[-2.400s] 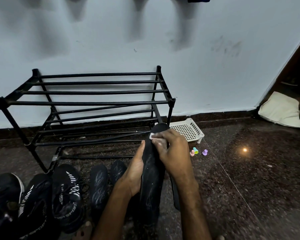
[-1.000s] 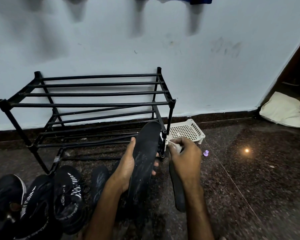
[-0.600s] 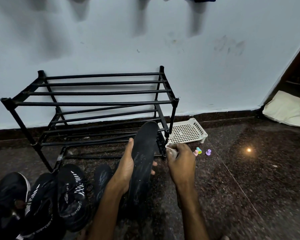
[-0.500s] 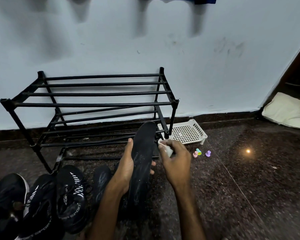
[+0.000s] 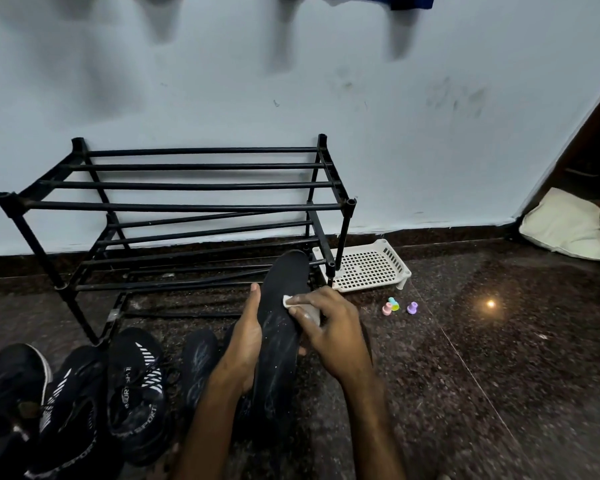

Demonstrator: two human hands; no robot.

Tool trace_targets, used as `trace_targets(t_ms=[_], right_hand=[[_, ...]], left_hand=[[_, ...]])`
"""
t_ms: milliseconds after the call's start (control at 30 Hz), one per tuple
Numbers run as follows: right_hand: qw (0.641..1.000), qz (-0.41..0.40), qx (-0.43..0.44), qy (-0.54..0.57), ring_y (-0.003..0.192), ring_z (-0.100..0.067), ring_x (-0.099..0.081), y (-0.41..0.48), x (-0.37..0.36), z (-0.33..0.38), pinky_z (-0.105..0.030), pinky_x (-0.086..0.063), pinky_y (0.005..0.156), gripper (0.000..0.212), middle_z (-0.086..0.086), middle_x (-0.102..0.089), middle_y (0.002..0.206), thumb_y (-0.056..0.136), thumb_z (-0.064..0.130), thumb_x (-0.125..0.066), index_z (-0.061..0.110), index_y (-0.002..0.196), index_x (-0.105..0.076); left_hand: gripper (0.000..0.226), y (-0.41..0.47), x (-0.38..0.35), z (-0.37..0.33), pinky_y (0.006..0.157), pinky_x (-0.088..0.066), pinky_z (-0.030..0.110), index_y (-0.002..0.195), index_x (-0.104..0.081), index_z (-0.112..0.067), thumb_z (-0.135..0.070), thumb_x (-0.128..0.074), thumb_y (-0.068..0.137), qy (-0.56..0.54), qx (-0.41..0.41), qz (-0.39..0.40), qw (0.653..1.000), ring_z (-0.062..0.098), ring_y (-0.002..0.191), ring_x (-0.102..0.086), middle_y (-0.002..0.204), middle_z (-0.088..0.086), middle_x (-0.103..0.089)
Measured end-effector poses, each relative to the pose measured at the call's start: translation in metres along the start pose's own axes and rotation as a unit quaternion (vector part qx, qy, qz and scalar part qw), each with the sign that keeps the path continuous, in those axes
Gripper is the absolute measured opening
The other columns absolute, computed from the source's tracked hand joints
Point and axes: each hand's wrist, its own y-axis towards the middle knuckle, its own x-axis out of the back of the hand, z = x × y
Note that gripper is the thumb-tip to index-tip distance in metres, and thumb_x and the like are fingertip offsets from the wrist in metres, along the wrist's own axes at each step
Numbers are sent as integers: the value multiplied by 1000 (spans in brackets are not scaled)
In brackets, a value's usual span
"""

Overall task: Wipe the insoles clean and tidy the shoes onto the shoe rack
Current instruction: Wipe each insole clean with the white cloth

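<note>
Floor, far left: black striped fabric sneakers (image 5: 136,386), none yet on black metal-bar shoe rack (image 5: 194,206). Centre: left hand (image 5: 245,344) grips long black foam insole (image 5: 284,282), tilted up; right hand (image 5: 333,334) pinches small white wipe (image 5: 288,301) against it. Risks: hard rub could flex or slip insole; lower white streaks could be missed. Legible: "SPORT" on sneaker side.

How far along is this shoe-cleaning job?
Early to midway, I'd judge. Nothing looks finished: the shoe rack holds no shoes. In hand: the left hand grips a black insole upright while the right hand presses a white wipe near its top; pale streaks show lower down. Left: what looks like another insole on the floor, then moving the black shoes onto the rack.
</note>
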Motion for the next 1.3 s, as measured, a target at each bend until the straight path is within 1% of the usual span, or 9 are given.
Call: trace_targets(t_ms=[100,233,433,600,733,900,1067,1233,1300], right_hand=[[993,-43,-51,-94,90,0,-60,1,1,-12,-20,-52,82,16,11,-63,99,91,26,-67,25,106,-73],[993,-83,-62,-57,92,0,-60,8,10,-10,-2,-40,79,16,10,-63,100,90,21,-69,23,105,-74],[990,119,-74,-28,87,2,-60,9,28,-11,-19,-49,78,11,12,-66,95,84,26,-75,29,95,-76],[996,-29,-64,-60,91,3,-59,15,28,-6,0,-40,82,16,8,-64,102,88,17,-71,20,103,-76],[989,125,-79,-19,87,1,-61,8,29,-6,-16,-48,77,11,12,-65,93,82,22,-77,28,92,-77],[993,-43,-71,-78,92,-1,-61,17,27,-4,-3,-43,84,16,5,-66,103,86,17,-73,19,101,-76],[992,102,-68,-20,89,0,-62,12,36,-3,-16,-48,79,12,8,-68,95,82,20,-78,27,91,-77],[993,-48,-89,-57,90,-3,-58,21,36,0,5,-36,78,15,2,-63,101,84,16,-75,16,99,-77],[996,1,-80,-38,93,-4,-59,18,34,2,3,-37,80,13,3,-63,101,84,15,-75,18,97,-77]], left_hand=[[86,-2,3,3,46,-56,35,118,-62,11,-66,-31,93,40,18,-8,999,32,55,-65,84,29,-64],[85,-5,8,1,48,-54,32,109,-68,6,-69,-30,93,38,56,4,998,33,52,-62,82,32,-63],[80,-3,5,3,48,-54,36,109,-70,3,-66,-32,94,7,49,11,999,33,59,-63,84,29,-66],[80,-5,-6,4,42,-54,34,117,-62,9,-62,-33,96,38,63,2,997,33,50,-65,79,29,-64],[75,0,-4,8,50,-55,36,108,-72,1,-62,-34,95,41,34,12,999,30,63,-67,85,27,-66],[80,2,-5,11,48,-56,36,116,-63,8,-65,-37,94,21,58,7,998,33,58,-66,79,28,-65],[75,4,-4,10,52,-55,37,112,-69,1,-64,-37,94,20,49,21,998,32,65,-66,84,25,-67],[82,4,-4,13,52,-55,37,118,-64,6,-67,-35,93,31,66,22,997,35,62,-65,82,30,-65],[81,4,-5,13,52,-55,37,122,-61,5,-65,-34,94,24,56,30,998,34,65,-66,85,28,-65]])
